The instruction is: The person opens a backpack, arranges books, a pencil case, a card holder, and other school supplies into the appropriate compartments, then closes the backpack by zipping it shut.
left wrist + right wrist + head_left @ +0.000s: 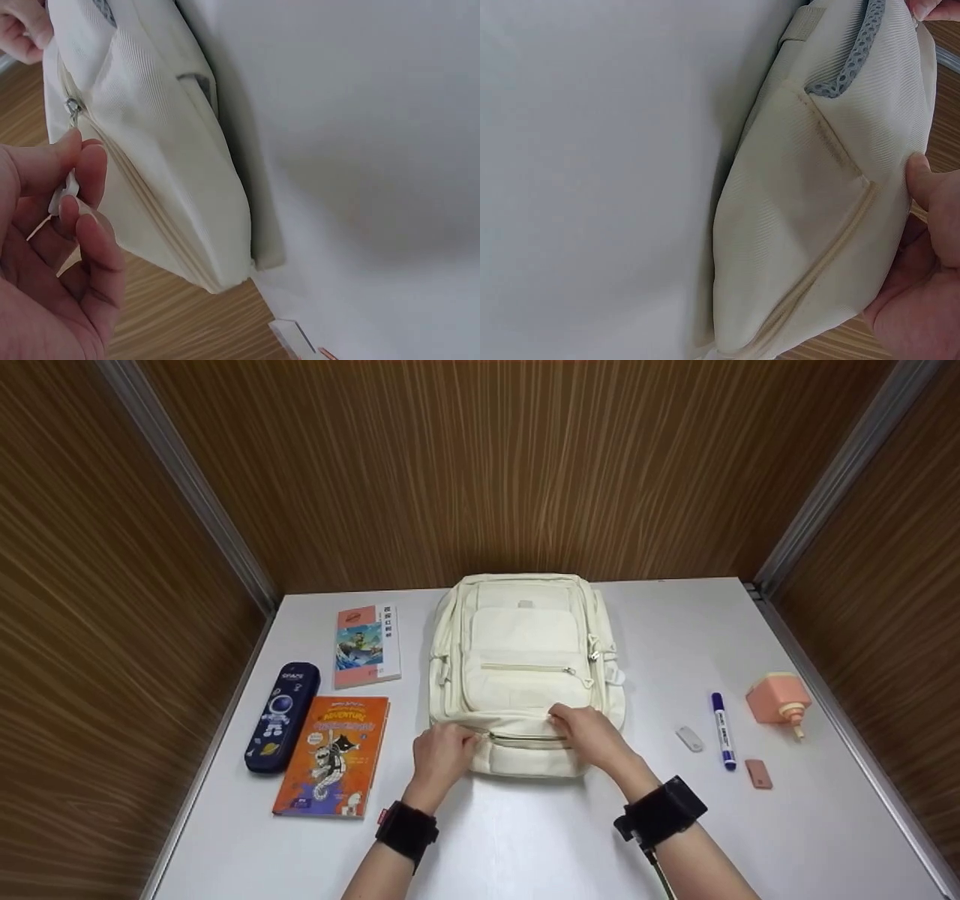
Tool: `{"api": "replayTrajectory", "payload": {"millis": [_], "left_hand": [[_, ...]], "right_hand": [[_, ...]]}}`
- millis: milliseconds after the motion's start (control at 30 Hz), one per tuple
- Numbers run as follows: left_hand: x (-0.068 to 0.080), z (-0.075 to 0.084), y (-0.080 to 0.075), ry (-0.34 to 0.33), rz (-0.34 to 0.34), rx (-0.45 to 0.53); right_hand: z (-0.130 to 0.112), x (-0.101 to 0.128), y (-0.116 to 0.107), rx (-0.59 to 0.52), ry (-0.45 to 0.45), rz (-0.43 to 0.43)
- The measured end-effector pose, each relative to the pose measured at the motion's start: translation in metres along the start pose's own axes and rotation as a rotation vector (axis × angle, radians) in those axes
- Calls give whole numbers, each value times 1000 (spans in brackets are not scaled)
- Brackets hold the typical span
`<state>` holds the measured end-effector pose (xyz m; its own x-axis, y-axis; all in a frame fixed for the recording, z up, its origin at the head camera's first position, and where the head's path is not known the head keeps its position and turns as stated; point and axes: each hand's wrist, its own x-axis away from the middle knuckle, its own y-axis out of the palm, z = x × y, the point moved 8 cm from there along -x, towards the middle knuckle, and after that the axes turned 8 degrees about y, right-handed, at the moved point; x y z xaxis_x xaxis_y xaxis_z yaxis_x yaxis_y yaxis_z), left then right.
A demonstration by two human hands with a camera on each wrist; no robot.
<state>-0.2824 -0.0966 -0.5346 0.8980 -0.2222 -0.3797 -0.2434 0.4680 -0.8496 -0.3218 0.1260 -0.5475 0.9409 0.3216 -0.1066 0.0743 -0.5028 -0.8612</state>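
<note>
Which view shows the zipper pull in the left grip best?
The left wrist view: the zipper pull is close up there, its metal in plain sight, though the left grip partly covers the rest. The head view shows it tiny; in the right wrist view, it's at most a speck at the top right.

The backpack [525, 630] is matt, ribbed cloth, its zip slider [73, 106] shiny metal. The bench [510, 840] is smooth, possibly laminate.
</note>
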Motion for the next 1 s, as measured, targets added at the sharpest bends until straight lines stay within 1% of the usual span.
{"api": "replayTrajectory", "payload": {"millis": [167,300,400,600,733,833,1000], "left_hand": [[1,-13,-8,-34,-5,-12],[1,-18,-9,-38,-26,-24],[2,-17,-7,-25,-49,-7],[5,-13,3,18,-89,83],[6,-9,12,41,-103,71],[6,-7,16,48,-89,40],[4,-4,17,45,-27,22]], "right_hand": [[3,1,0,-5,39,-26],[1,0,1,6,43,-32],[-4,0,3,16,20,-27],[-16,3,10,43,-71,-36],[-24,5,14,57,-110,-30],[-28,5,15,63,-117,-7],[-29,3,14,79,-114,37]]}}
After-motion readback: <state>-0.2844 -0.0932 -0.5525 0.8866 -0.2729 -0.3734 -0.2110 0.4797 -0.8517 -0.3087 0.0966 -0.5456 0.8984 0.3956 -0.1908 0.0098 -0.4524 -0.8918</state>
